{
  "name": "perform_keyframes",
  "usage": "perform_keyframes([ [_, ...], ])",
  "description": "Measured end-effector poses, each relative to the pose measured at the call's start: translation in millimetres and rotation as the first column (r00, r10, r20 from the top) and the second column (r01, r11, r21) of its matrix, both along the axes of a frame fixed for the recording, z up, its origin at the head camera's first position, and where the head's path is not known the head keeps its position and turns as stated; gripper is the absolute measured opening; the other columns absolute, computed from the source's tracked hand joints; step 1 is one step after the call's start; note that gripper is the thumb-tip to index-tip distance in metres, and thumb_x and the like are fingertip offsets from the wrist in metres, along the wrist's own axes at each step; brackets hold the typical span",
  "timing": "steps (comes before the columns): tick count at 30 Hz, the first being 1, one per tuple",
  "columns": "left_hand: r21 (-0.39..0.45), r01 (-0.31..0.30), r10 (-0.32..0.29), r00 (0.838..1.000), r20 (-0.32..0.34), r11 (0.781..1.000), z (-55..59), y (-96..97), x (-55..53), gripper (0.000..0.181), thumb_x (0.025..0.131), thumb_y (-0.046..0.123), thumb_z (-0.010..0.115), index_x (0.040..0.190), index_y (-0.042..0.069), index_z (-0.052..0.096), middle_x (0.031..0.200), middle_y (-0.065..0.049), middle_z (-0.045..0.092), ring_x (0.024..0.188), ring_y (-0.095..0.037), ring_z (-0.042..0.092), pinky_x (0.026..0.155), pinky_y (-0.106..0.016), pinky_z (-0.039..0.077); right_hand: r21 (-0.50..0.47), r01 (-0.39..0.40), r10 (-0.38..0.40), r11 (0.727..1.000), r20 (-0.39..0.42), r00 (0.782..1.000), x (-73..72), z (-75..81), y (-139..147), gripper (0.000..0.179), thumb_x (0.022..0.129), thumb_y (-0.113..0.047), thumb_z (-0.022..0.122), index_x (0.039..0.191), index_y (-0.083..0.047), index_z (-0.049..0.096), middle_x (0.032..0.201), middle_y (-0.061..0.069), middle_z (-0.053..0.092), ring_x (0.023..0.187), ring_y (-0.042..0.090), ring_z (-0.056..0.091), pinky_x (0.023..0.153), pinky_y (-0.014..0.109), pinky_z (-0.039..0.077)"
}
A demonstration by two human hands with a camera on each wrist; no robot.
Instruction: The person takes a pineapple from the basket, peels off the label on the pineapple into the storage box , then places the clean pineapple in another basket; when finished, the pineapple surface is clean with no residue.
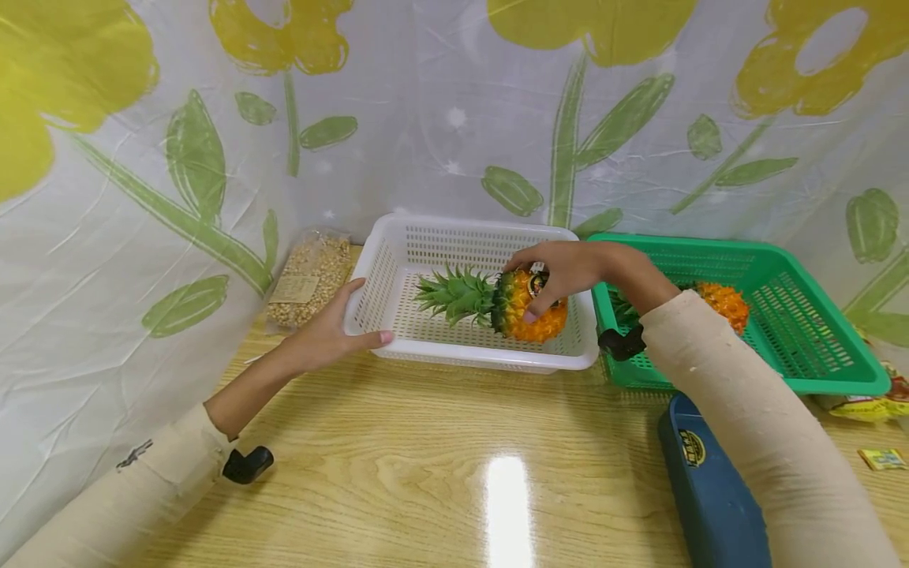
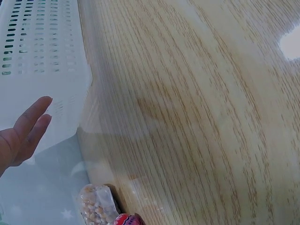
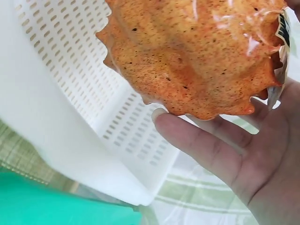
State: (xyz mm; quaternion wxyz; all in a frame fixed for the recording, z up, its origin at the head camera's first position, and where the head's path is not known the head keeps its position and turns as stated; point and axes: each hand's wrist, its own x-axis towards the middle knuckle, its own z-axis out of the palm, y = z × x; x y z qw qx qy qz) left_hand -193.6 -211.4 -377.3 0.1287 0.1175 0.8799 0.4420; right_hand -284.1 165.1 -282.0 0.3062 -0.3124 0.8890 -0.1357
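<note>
A pineapple (image 1: 511, 304) with an orange body and green leaves lies in the white plastic basket (image 1: 469, 355), its crown pointing left. My right hand (image 1: 568, 272) grips its body from above, thumb on the near side. In the right wrist view the pineapple's spiky skin (image 3: 187, 61) fills the top, with a dark label at its edge; the fingers of the right hand (image 3: 262, 150) are around it. At the basket's left front corner, my left hand (image 1: 323, 335) rests with thumb and fingers spread. Its fingers look straight beside the basket wall in the left wrist view.
To the right stands a green basket (image 1: 774, 386) holding another pineapple (image 1: 724, 304), partly behind the right arm. A blue container (image 1: 710, 497) sits in front of it. A bag of kernels (image 1: 308, 276) is left of the white basket. Small packets (image 1: 883, 459) lie far right.
</note>
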Motion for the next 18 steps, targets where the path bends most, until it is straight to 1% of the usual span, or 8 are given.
perform_keyframes([
  [6, -0.024, -0.003, 0.003, 1.0, 0.001, 1.0, 2.1, 0.9, 1.1, 0.112, 0.088, 0.048, 0.075, 0.162, 0.015, -0.003, 0.162, -0.029, 0.017, 0.144, -0.051, 0.029, 0.113, -0.071, 0.025, -0.06, -0.003, 0.002, 0.998, -0.008, 1.0, 6.6, 6.4, 7, 0.09, 0.079, -0.052, 0.081, 0.153, -0.017, 0.043, 0.152, 0.013, 0.043, 0.137, 0.036, 0.044, 0.106, 0.056, 0.043],
  [10, -0.017, -0.002, 0.002, 1.0, 0.0, 1.0, 2.2, 0.7, 1.1, 0.112, 0.088, 0.047, 0.075, 0.162, 0.015, -0.003, 0.161, -0.029, 0.02, 0.144, -0.05, 0.031, 0.114, -0.069, 0.025, -0.083, -0.026, 0.024, 0.996, -0.029, 0.999, 13.2, 10.9, 10, 0.089, 0.081, -0.052, 0.08, 0.153, -0.016, 0.043, 0.153, 0.012, 0.044, 0.138, 0.036, 0.043, 0.11, 0.056, 0.04],
  [16, -0.002, 0.004, -0.004, 1.0, -0.003, 1.0, 0.9, 0.9, 1.2, 0.112, 0.088, 0.045, 0.075, 0.162, 0.014, -0.004, 0.159, -0.031, 0.024, 0.141, -0.05, 0.036, 0.114, -0.068, 0.027, -0.093, -0.035, 0.032, 0.995, -0.038, 0.999, 26.4, 15.1, 13, 0.089, 0.081, -0.052, 0.079, 0.154, -0.017, 0.042, 0.154, 0.008, 0.043, 0.139, 0.036, 0.044, 0.11, 0.056, 0.04],
  [18, -0.01, 0.0, 0.0, 1.0, -0.002, 1.0, 0.0, 0.5, 1.0, 0.113, 0.088, 0.047, 0.075, 0.162, 0.015, -0.003, 0.16, -0.03, 0.021, 0.142, -0.051, 0.034, 0.114, -0.069, 0.026, -0.103, -0.04, 0.035, 0.994, -0.042, 0.999, 31.7, 15.9, 13, 0.088, 0.08, -0.052, 0.08, 0.153, -0.018, 0.043, 0.154, 0.008, 0.044, 0.137, 0.034, 0.045, 0.109, 0.056, 0.041],
])
